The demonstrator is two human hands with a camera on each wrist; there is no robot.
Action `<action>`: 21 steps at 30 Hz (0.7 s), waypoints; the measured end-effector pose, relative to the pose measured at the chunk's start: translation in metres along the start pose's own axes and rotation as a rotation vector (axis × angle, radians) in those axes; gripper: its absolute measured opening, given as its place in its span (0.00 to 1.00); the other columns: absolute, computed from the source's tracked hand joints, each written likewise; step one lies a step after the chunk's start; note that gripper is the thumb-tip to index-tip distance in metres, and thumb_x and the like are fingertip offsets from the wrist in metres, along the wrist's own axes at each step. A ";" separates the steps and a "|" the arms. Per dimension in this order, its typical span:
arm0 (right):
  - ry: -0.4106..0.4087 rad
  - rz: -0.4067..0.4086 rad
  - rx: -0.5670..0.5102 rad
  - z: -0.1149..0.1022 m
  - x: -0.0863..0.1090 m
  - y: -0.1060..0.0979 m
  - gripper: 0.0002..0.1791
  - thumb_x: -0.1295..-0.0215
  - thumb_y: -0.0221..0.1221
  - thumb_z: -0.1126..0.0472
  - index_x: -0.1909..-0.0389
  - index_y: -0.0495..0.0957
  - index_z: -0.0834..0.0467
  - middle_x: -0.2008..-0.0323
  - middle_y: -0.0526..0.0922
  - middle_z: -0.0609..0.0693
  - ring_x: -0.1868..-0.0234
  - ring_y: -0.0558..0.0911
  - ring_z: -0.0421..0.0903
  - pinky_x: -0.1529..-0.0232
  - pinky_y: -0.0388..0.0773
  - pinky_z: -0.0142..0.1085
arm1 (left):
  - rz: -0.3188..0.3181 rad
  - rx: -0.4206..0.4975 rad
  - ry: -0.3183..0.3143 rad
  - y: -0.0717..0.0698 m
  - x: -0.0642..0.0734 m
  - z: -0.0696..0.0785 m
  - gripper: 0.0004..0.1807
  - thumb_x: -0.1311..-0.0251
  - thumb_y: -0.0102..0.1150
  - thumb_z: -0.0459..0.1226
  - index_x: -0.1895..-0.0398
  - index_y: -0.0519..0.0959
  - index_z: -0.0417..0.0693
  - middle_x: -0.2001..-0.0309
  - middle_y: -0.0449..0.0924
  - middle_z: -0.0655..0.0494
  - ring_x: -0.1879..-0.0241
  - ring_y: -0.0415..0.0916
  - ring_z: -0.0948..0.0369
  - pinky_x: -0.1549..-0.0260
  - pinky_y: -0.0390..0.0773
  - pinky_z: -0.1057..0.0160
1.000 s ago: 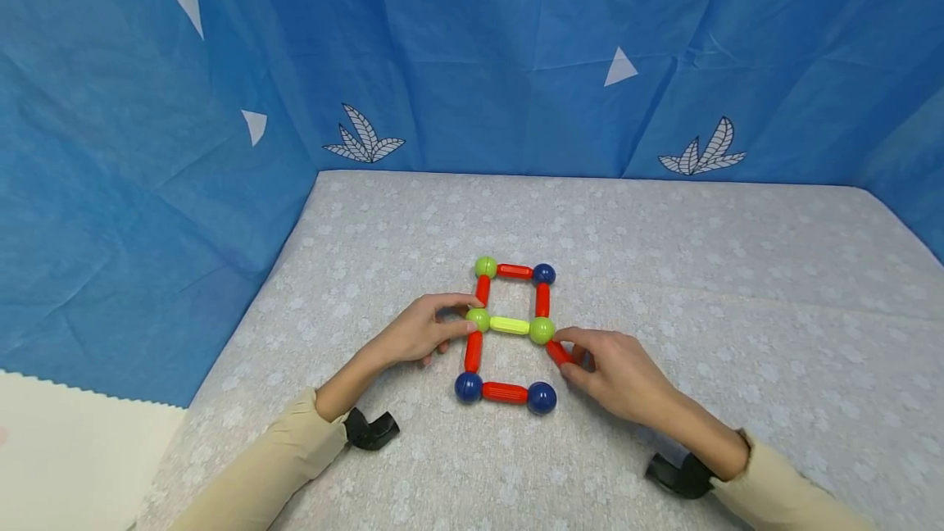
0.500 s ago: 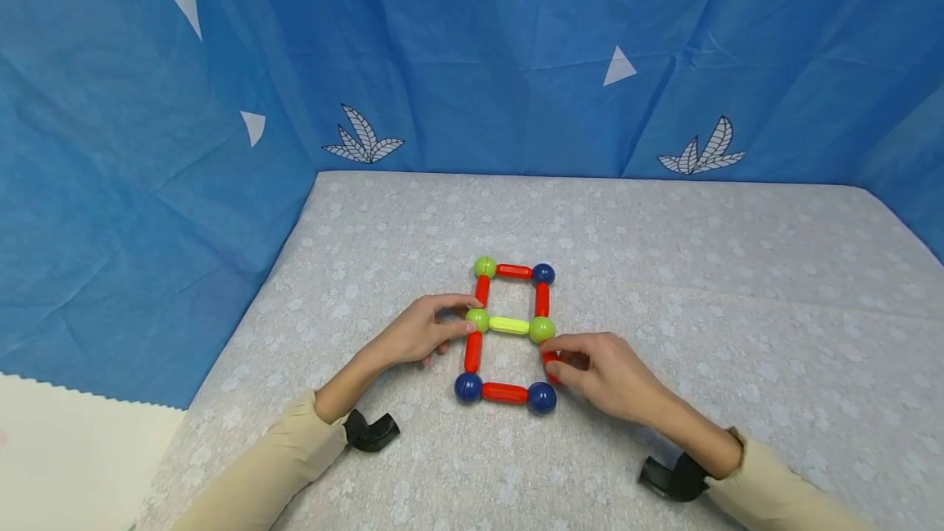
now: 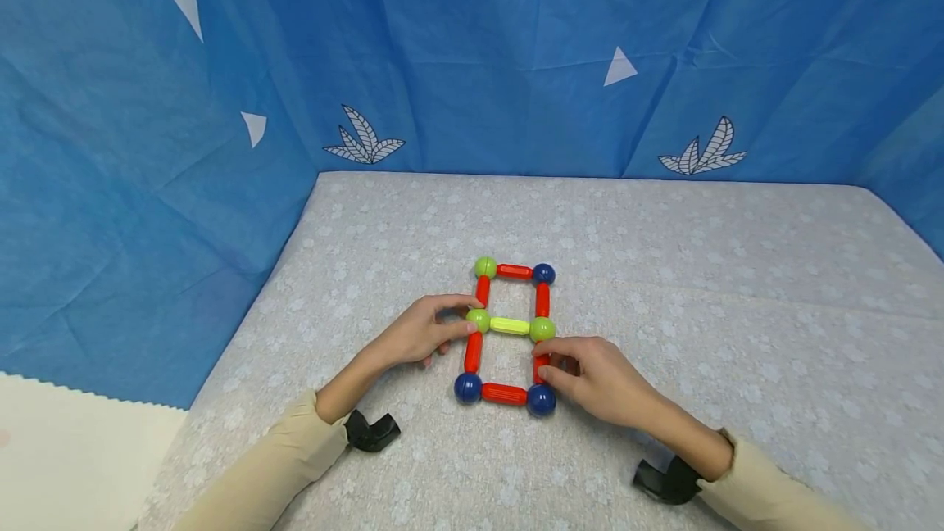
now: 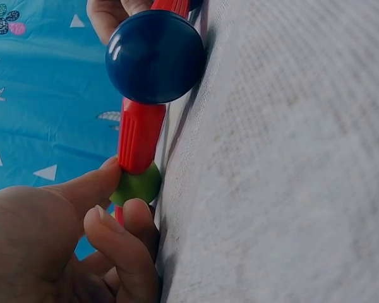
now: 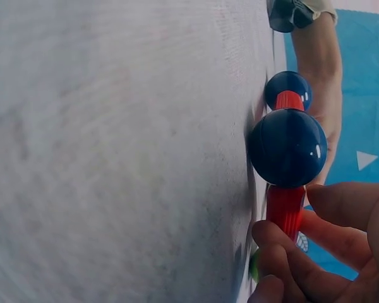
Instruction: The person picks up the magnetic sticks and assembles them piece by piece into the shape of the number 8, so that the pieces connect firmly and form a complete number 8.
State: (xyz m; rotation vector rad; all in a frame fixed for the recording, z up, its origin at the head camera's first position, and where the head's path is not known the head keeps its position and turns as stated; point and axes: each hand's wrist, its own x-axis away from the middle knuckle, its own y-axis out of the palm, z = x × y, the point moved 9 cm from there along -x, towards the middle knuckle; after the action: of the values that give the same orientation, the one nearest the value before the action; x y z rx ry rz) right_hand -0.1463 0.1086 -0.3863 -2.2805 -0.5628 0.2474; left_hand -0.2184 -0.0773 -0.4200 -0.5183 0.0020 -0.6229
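Note:
A flat frame of red rods, one yellow-green rod [image 3: 509, 325] and green and blue balls lies on the table, forming two stacked squares. My left hand [image 3: 420, 333] pinches the middle-left green ball [image 3: 478, 319] between thumb and fingers, as the left wrist view also shows. With thumb and fingertips my right hand [image 3: 599, 377] pinches the lower-right red rod [image 5: 284, 208]. That rod stands between the middle-right green ball [image 3: 542, 329] and the near-right blue ball [image 3: 542, 400], and in the right wrist view it touches the blue ball. Fingers partly cover the rod.
A pale patterned cloth covers the table [image 3: 737, 334]. Behind it and on the left hangs a blue curtain [image 3: 472, 64] with white shapes. A cream surface [image 3: 74, 457] shows at the lower left. Black straps with camera mounts [image 3: 372, 431] sit on both wrists.
My right hand has moved slightly left and nearer, swinging the red rod from a slant into line between the green ball and the blue ball. The left hand stays on its ball.

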 end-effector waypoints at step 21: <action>-0.009 0.014 -0.007 0.002 -0.001 -0.002 0.12 0.33 0.62 0.62 0.50 0.84 0.56 0.69 0.79 0.37 0.73 0.73 0.37 0.73 0.72 0.32 | -0.014 0.083 -0.002 -0.002 0.001 -0.003 0.19 0.32 0.61 0.41 0.39 0.78 0.53 0.53 0.77 0.53 0.89 0.65 0.62 0.92 0.69 0.65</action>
State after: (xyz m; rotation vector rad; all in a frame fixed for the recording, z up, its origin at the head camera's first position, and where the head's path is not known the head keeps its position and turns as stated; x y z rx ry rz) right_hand -0.1485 0.1105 -0.3863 -2.2923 -0.5532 0.2627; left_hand -0.2187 -0.0804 -0.4213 -0.4391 -0.0291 -0.6335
